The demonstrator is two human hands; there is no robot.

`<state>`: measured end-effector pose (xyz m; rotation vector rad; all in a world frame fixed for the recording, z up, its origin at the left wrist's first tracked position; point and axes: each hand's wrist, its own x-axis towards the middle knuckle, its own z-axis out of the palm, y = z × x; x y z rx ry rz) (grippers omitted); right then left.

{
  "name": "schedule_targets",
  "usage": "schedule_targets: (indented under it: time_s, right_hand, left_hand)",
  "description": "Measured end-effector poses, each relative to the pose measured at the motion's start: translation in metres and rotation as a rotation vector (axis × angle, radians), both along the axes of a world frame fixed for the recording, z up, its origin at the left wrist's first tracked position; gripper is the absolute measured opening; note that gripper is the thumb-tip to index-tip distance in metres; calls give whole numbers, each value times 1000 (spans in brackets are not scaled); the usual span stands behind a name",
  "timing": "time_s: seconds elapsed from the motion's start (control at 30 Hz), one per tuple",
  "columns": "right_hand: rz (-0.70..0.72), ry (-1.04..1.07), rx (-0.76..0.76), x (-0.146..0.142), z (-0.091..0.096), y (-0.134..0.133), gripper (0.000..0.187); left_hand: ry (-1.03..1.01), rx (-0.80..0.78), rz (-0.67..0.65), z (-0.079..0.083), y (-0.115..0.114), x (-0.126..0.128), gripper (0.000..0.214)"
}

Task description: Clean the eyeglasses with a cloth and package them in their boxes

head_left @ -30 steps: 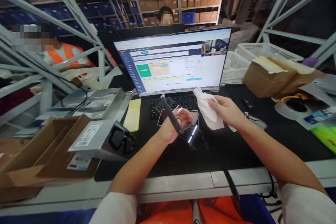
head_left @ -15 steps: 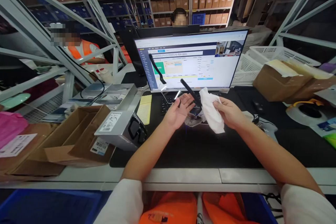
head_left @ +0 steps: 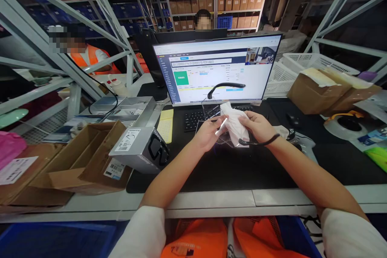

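Observation:
Above the desk mat, clear-lensed glasses [head_left: 226, 85] with black temple arms are held in my left hand [head_left: 207, 135], its fingers closed near the lens. One arm points up in front of the monitor and the other lies across my right wrist. My right hand [head_left: 260, 128] grips a white cloth [head_left: 237, 125], which is pressed against the lens and covers part of it. My two hands are close together, with the cloth between them.
Behind my hands stand a keyboard [head_left: 193, 121] and a lit monitor [head_left: 211, 68]. A grey printed box [head_left: 140, 151] and an open cardboard box [head_left: 90, 161] sit at left. A mouse [head_left: 292, 120], tape roll [head_left: 346, 126] and cardboard boxes [head_left: 320, 92] are at right. Two people sit beyond.
The glasses have turned, so their arms point rightward. My left fingers have closed from a spread pose, and the cloth in my right hand has moved left onto the lens.

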<state>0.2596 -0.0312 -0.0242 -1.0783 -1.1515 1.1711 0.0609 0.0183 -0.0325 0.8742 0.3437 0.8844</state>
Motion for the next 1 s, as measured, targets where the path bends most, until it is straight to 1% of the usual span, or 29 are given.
schedule_targets:
  time_s: [0.07,0.1,0.2,0.23,0.27,0.3,0.37,0.43,0.47,0.53,0.6,0.63,0.67,0.7,0.77,0.8,0.83,0.87,0.9,0.93,1.0]
  right_hand:
    - [-20,-20,14,4,3,-1,44]
    - [-54,-34,35,6,5,-2,43]
    - [-211,-112,132,8,9,-2,41]
    - [-244,-149,154,7,10,-2,40]
    - [-252,-184,165,3,11,-3,40]
    - [-233,-213,164,-1,11,-4,39]
    - [-139,-236,135,-11,10,-8,38]
    - [-47,-200,93,-19,8,-12,37]
    - [-26,-158,73,-21,6,-14,36]
    - [-33,-48,38,-20,2,-17,35]
    - [-80,25,35,-13,-1,-18,34]
    - [-120,18,61,-9,-2,-18,33]
    - [-177,-31,115,-5,-3,-19,31]
    - [-245,-122,209,0,-3,-19,28]
    - [-351,-427,490,7,-2,-21,19]
    - [-371,-609,646,10,-2,-22,16]
    - [-366,-780,788,12,-1,-23,17]
    - [-346,-924,893,14,-1,-24,20]
    - [-320,-1035,956,16,-1,-24,25]
    - [-302,-1109,981,16,-1,-25,28]
    - [-278,-1172,994,17,-2,-25,32]
  left_hand:
    - [-10,38,-1,1,1,-2,53]
    - [-21,65,20,2,2,-3,52]
    - [-73,110,107,5,0,-7,49]
    - [-87,105,99,6,-2,-7,50]
    - [-99,98,61,7,-5,-7,51]
    - [-107,92,1,8,-8,-6,53]
    - [-119,93,-114,8,-14,-4,54]
    - [-137,88,-160,8,-16,-1,52]
    - [-146,81,-154,8,-15,-1,51]
    - [-162,71,-94,8,-8,-4,48]
    - [-171,65,-5,7,2,-9,44]
    - [-173,57,34,7,6,-11,42]
    - [-173,45,55,7,8,-13,40]
    - [-171,31,50,7,10,-14,40]
    - [-172,13,-17,6,7,-14,43]
    - [-177,15,-67,7,5,-13,45]
    - [-181,24,-118,7,1,-12,46]
    - [-183,36,-162,7,-2,-12,46]
    - [-181,46,-195,8,-5,-11,45]
    - [-173,54,-217,8,-8,-10,44]
    - [-139,59,-237,8,-10,-9,45]
